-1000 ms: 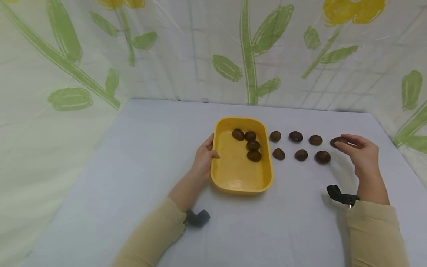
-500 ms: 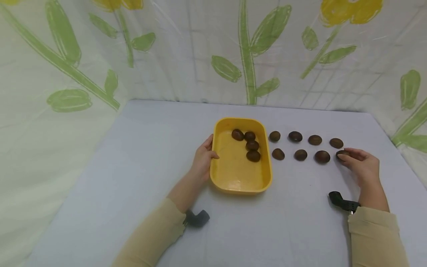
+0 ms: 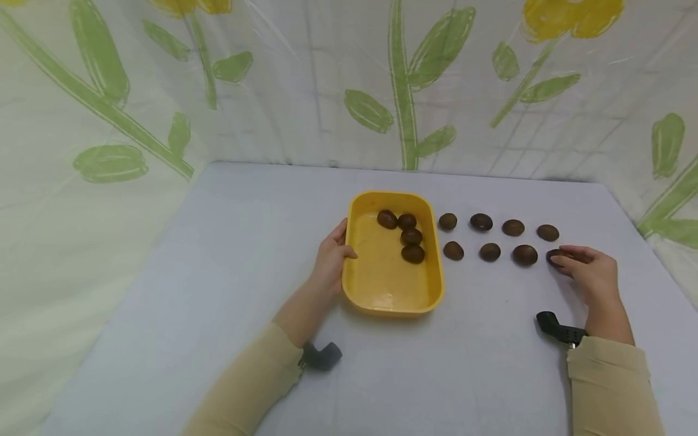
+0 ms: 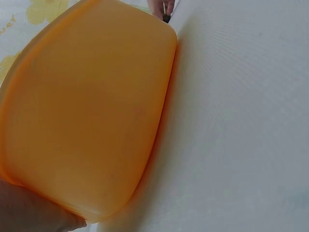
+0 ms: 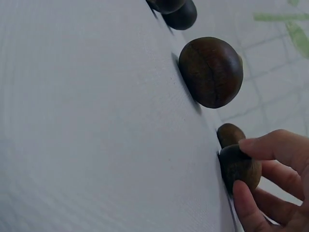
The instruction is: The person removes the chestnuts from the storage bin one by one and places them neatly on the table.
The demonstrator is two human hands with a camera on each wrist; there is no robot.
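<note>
My left hand (image 3: pixel 330 260) grips the left rim of a yellow plastic tray (image 3: pixel 376 290), thumb over the edge. Inside the tray, several brown chestnuts (image 3: pixel 412 254) lie toward its right side. My right hand (image 3: pixel 595 275) pinches a chestnut (image 5: pixel 239 169) between thumb and fingers at the right end of the nearer row, touching the white tabletop. To its left in that row sits a larger chestnut (image 3: pixel 525 255); just behind is the last chestnut (image 3: pixel 548 232) of the farther row. In the left wrist view, the tray's outer wall (image 4: pixel 91 106) fills much of the picture.
Two rows of chestnuts, including one at the far row's left end (image 3: pixel 448 221) and one at the near row's left end (image 3: pixel 453 251), stretch right from the tray. A white table (image 3: pixel 218 242) meets a flower-painted curtain (image 3: pixel 305 91) at its back edge.
My right hand has let go of the chestnut at the far row's end and come nearer, setting another at the near row's end. The left hand still holds the tray in place.
</note>
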